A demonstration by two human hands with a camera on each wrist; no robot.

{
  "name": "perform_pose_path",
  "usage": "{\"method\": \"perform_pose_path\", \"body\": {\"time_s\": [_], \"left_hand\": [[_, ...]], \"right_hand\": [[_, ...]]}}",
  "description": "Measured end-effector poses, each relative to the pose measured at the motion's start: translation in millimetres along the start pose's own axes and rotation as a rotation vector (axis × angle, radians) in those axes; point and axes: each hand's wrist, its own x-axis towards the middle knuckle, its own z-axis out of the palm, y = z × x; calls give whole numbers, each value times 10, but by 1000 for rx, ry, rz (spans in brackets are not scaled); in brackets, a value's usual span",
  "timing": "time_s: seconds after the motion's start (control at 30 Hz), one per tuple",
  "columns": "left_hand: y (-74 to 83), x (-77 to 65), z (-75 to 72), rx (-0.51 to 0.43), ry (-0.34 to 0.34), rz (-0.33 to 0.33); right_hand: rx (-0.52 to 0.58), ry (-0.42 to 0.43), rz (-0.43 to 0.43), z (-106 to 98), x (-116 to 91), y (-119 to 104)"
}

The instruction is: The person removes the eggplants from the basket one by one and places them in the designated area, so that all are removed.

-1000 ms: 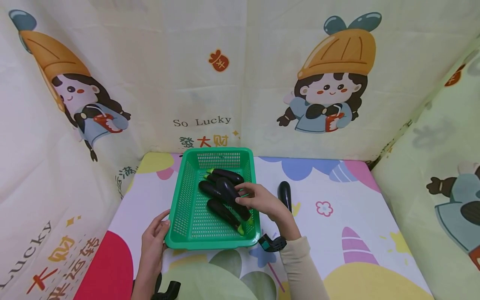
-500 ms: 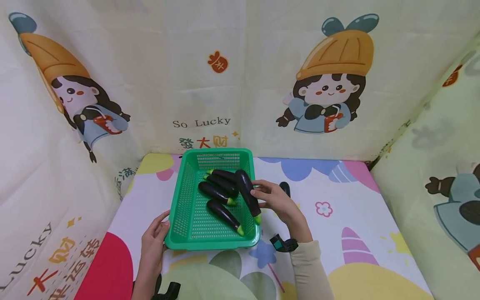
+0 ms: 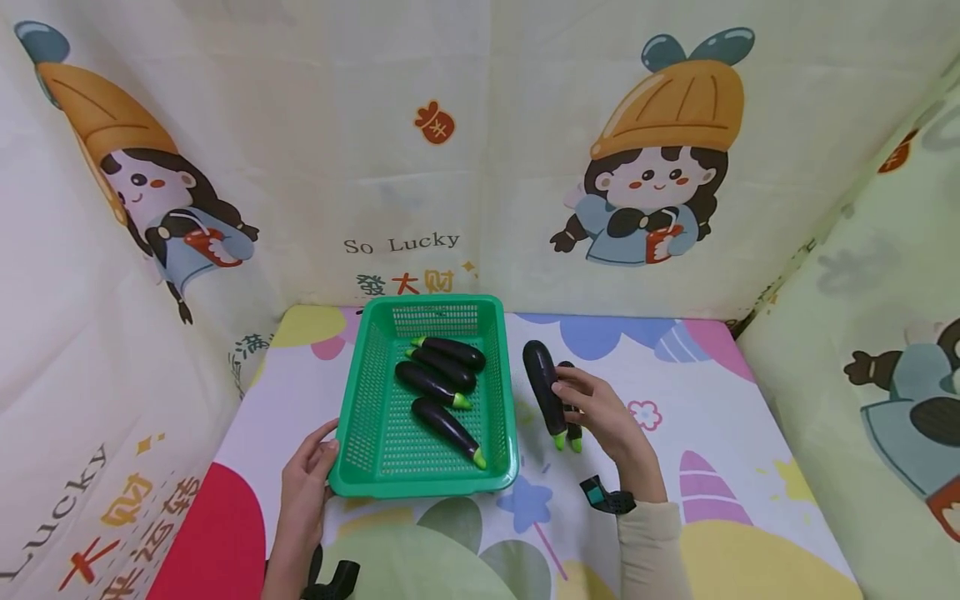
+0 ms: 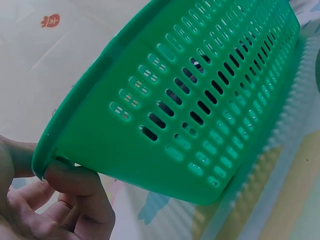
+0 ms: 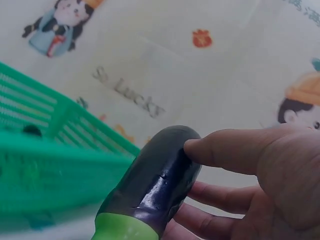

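My right hand (image 3: 603, 414) pinches a dark purple eggplant (image 3: 543, 387) with a green stem end, held just right of the green basket (image 3: 348, 467). In the right wrist view the thumb presses this eggplant (image 5: 155, 175) from above, with fingers beneath it. Partly hidden behind it and my hand, a second eggplant (image 3: 574, 437) lies on the table. Inside the basket rest several eggplants (image 3: 448, 432). My left hand (image 3: 306, 475) grips the basket's near left rim; in the left wrist view the thumb and fingers (image 4: 75, 185) close on that rim (image 4: 42, 155).
The table (image 3: 600, 500) wears a white cloth with coloured prints. Beige printed fabric (image 3: 517, 167) hangs at the back and on both sides. The basket's far rim stands close to the back fabric.
My right hand has lifted one eggplant out of the basket and carried it rightward over the rim, beside the eggplant on the table. The left hand and basket have stayed put.
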Motion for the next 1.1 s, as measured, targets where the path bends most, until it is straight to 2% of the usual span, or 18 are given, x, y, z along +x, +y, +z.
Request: {"method": "perform_pose_path", "body": {"time_s": [0.27,0.5,0.87,1.1], "left_hand": [[5,-14,-22,39,39,4],[26,-20,14,10,26,23],[12,-26,35,0,31,15],[3,-40,42,-2,49,38]], "right_hand": [[21,96,13,-354,-237,174],[-14,195,78,-579,-398,327],[-85,323,181,-716,-563,596],[-219,407,230,-715,-540,730]]}}
